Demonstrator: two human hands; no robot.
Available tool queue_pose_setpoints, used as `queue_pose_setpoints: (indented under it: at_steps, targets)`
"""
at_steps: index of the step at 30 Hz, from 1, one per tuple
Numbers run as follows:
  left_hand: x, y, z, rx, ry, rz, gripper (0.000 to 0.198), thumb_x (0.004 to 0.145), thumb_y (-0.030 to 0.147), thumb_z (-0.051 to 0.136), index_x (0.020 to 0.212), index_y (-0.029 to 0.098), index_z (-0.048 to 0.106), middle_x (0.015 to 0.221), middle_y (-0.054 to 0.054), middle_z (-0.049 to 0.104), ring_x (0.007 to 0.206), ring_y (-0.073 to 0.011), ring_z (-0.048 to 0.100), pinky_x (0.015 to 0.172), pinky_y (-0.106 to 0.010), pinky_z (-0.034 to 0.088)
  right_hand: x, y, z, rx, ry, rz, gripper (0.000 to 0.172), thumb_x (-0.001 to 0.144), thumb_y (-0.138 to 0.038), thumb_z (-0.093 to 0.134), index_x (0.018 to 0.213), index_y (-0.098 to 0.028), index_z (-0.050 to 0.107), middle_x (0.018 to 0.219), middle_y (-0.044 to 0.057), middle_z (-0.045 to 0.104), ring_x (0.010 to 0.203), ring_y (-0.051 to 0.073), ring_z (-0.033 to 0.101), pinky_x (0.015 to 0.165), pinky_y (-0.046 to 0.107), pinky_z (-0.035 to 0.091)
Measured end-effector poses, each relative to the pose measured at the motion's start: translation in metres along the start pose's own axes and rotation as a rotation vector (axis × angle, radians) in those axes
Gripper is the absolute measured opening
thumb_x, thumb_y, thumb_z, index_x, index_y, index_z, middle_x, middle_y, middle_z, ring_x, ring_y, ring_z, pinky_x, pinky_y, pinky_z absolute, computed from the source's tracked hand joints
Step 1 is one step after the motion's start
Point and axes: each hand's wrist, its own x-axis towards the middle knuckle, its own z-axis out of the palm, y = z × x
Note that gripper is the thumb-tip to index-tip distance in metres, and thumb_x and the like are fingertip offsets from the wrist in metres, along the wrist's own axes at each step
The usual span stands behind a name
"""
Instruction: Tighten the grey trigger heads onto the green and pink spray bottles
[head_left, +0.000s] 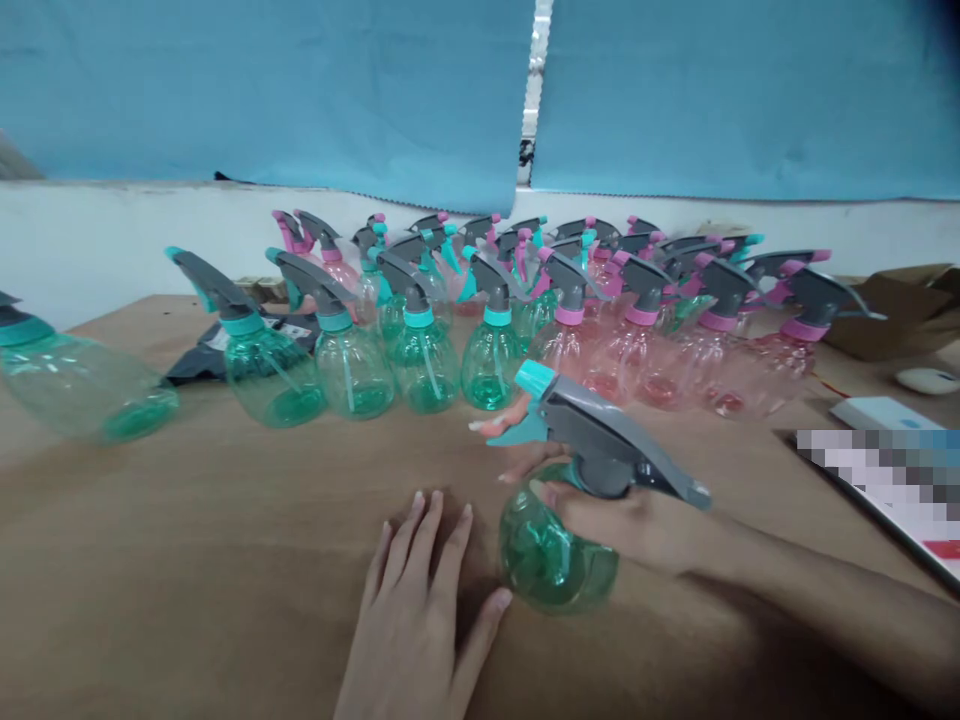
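My right hand (630, 525) is wrapped around the neck of a green spray bottle (555, 550) with a grey sprayer head and a turquoise nozzle and trigger. Its nozzle points to the left, and some fingers show behind the trigger. Beside that bottle, my left hand (420, 590) lies flat on the wooden table (225, 560), fingers spread, holding nothing. The thumb tip comes close to the bottle's base; whether they touch I cannot tell.
Green spray bottles (427, 360) and pink spray bottles (660, 360) stand in rows behind my hands. Another green bottle (75, 380) is at the far left. A dark plastic packet (199, 360), cardboard box (892, 310), white mouse (928, 381) and pixelated flat item (892, 490) lie around.
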Motion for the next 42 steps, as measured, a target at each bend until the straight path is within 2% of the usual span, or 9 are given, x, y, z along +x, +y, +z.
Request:
queue_pose_setpoints:
  at_steps: [3,5,9,12,17,25,33,38,42]
  targets:
    - [0.005,-0.001,-0.001,-0.016,-0.001,-0.014,0.047,0.092,0.040,0.037,0.131,0.015,0.041,0.137,-0.013,0.045,0.127,-0.0300,0.039,0.099,-0.051,0.036,-0.001,0.002,0.001,-0.004,0.005,-0.011,0.059,0.066,0.005,0.048,0.113,-0.031,0.054,0.117,-0.002,0.057,0.091,0.013,0.062,0.076,0.026,0.056]
    - [0.006,-0.001,-0.001,-0.013,0.009,-0.021,0.046,0.092,0.040,0.036,0.130,0.015,0.043,0.136,-0.014,0.045,0.127,-0.0304,0.039,0.099,-0.051,0.036,-0.003,0.003,0.001,-0.028,0.002,0.019,0.059,0.070,0.003,0.049,0.117,-0.032,0.051,0.115,-0.001,0.059,0.083,0.012,0.064,0.072,0.025,0.057]
    - [0.002,-0.002,0.000,0.005,-0.006,0.004,0.049,0.091,0.040,0.040,0.133,0.015,0.040,0.140,-0.013,0.041,0.128,-0.0307,0.037,0.100,-0.052,0.035,-0.005,0.005,0.002,-0.106,-0.022,0.042,0.056,0.073,-0.001,0.047,0.120,-0.031,0.050,0.096,-0.001,0.067,0.071,0.012,0.065,0.067,0.025,0.056]
    - [-0.001,-0.003,0.000,0.008,-0.016,0.024,0.049,0.091,0.039,0.038,0.135,0.016,0.038,0.142,-0.012,0.039,0.129,-0.0298,0.036,0.101,-0.052,0.034,-0.004,0.008,0.002,-0.126,-0.040,0.005,0.055,0.073,-0.001,0.048,0.118,-0.031,0.052,0.093,-0.002,0.067,0.074,0.012,0.066,0.068,0.024,0.056]
    - [-0.001,-0.004,0.000,-0.012,-0.010,0.014,0.049,0.091,0.038,0.039,0.134,0.016,0.039,0.141,-0.012,0.039,0.129,-0.0296,0.036,0.101,-0.052,0.034,-0.002,0.004,0.002,-0.166,-0.018,-0.007,0.056,0.072,0.000,0.047,0.119,-0.030,0.051,0.104,0.000,0.066,0.072,0.012,0.067,0.069,0.026,0.056]
    - [0.000,-0.002,-0.001,-0.029,-0.009,0.006,0.048,0.091,0.038,0.039,0.134,0.016,0.039,0.141,-0.011,0.040,0.128,-0.0298,0.037,0.101,-0.052,0.034,-0.005,0.004,0.003,-0.158,-0.003,0.010,0.057,0.074,-0.001,0.047,0.121,-0.032,0.049,0.090,-0.002,0.068,0.082,0.015,0.067,0.077,0.029,0.056]
    - [-0.001,-0.002,-0.001,-0.012,-0.023,0.009,0.049,0.092,0.038,0.037,0.136,0.015,0.036,0.142,-0.012,0.038,0.129,-0.0296,0.035,0.101,-0.053,0.033,0.000,-0.004,0.003,-0.035,-0.006,0.004,0.060,0.070,0.003,0.047,0.121,-0.028,0.048,0.115,0.001,0.062,0.085,0.013,0.066,0.076,0.027,0.057]
    - [-0.002,-0.001,-0.001,-0.023,-0.030,-0.011,0.048,0.092,0.038,0.036,0.135,0.017,0.037,0.143,-0.011,0.037,0.130,-0.0290,0.034,0.101,-0.052,0.033,-0.004,0.007,0.004,0.034,-0.009,-0.045,0.065,0.068,0.007,0.047,0.121,-0.030,0.049,0.124,-0.001,0.056,0.112,0.017,0.056,0.083,0.027,0.055]
    - [-0.002,-0.001,-0.001,-0.004,-0.028,0.005,0.049,0.093,0.038,0.035,0.136,0.015,0.035,0.143,-0.012,0.037,0.130,-0.0286,0.033,0.102,-0.052,0.033,-0.004,0.010,0.005,-0.003,0.002,-0.059,0.069,0.069,0.005,0.047,0.125,-0.035,0.048,0.126,-0.002,0.054,0.113,0.018,0.055,0.082,0.028,0.056]
